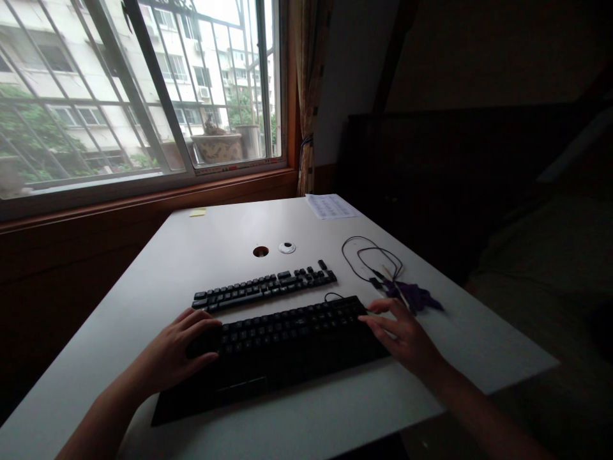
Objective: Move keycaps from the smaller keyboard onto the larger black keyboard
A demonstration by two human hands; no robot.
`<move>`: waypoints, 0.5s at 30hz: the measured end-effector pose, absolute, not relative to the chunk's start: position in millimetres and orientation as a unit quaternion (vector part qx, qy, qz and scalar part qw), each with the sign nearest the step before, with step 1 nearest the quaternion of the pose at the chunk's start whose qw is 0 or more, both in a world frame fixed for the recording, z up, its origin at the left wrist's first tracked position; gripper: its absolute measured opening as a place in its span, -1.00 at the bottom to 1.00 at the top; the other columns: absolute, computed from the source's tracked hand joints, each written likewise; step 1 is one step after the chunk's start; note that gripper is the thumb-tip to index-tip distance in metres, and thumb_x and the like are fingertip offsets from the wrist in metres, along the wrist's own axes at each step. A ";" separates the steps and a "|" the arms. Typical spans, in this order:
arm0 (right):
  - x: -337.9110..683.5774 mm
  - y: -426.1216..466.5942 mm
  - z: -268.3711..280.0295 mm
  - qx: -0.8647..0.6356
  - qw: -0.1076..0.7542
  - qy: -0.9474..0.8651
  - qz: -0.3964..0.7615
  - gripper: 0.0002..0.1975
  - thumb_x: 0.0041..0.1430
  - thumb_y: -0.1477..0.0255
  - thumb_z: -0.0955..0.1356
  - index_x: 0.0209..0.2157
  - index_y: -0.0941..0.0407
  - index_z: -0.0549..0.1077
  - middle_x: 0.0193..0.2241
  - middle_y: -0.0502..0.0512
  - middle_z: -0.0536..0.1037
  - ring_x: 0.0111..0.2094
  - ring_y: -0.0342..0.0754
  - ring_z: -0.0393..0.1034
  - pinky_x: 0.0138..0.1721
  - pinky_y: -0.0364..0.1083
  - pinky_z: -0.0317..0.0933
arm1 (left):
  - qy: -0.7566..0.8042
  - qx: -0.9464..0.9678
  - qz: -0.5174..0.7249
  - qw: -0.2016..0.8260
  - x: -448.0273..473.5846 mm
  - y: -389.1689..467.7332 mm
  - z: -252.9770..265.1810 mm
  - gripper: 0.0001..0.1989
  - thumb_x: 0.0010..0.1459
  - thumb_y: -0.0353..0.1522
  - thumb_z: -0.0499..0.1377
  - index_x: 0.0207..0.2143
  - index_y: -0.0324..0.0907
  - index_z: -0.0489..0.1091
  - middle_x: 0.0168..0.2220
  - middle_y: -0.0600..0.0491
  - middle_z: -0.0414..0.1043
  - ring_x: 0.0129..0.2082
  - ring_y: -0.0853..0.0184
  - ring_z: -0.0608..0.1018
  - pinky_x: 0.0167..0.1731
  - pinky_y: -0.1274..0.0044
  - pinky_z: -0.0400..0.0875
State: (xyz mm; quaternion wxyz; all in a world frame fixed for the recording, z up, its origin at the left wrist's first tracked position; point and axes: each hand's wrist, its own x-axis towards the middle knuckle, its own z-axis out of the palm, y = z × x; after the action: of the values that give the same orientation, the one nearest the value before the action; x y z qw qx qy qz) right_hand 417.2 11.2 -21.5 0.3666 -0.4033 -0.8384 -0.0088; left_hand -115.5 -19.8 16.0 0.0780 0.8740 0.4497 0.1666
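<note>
A black keyboard (297, 348) lies at a slant on the white desk, with a wide palm rest at its near side. My left hand (184, 345) rests on its left end, fingers and thumb stretched apart. At the keyboard's upper right end, my right hand (397, 329) has thumb and fingertips close together in a pinch near the last keys. Whether a key is between them is too dark and small to tell. Just behind the keyboard, loose black keycaps (258, 291) are laid out in rows. A single keycap (322, 264) stands at the rows' far right corner.
Right of the keycaps lie a coiled black cable (361, 239) and a purple cloth (421, 297) with a thin stick across it. Farther back are a cable hole (261, 252), its white cover (287, 247), printed sheets (331, 206) and a yellow note (198, 212). A barred window is beyond.
</note>
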 end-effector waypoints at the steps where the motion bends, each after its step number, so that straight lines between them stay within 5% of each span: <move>1: 417.2 11.3 -21.8 -0.403 0.366 -0.839 -0.010 -0.75 0.38 0.42 0.35 -0.02 -0.05 0.64 -0.10 0.14 0.51 -0.06 0.07 0.45 -0.03 0.07 0.43 | 0.449 0.874 0.168 0.077 -115.3 -19.6 16.2 -0.56 0.27 -0.18 0.28 0.17 0.00 0.39 0.06 -0.04 0.47 0.03 0.17 0.51 0.01 0.41 0.52; 15: 417.0 11.7 -21.8 -0.405 0.369 -0.836 -0.016 -0.75 0.38 0.42 0.35 -0.04 -0.05 0.65 -0.11 0.14 0.52 -0.08 0.07 0.47 -0.05 0.06 0.45 | 0.444 0.876 0.170 0.084 -115.5 -19.8 16.8 -0.62 0.32 -0.21 0.23 0.16 -0.01 0.39 0.06 -0.05 0.47 0.02 0.18 0.52 0.01 0.41 0.52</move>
State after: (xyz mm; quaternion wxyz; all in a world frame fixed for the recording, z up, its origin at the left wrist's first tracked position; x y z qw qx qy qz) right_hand 417.0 11.7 -21.8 0.3688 -0.4054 -0.8363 -0.0162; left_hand -115.5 -19.8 16.8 0.0837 0.8756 0.4444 0.1697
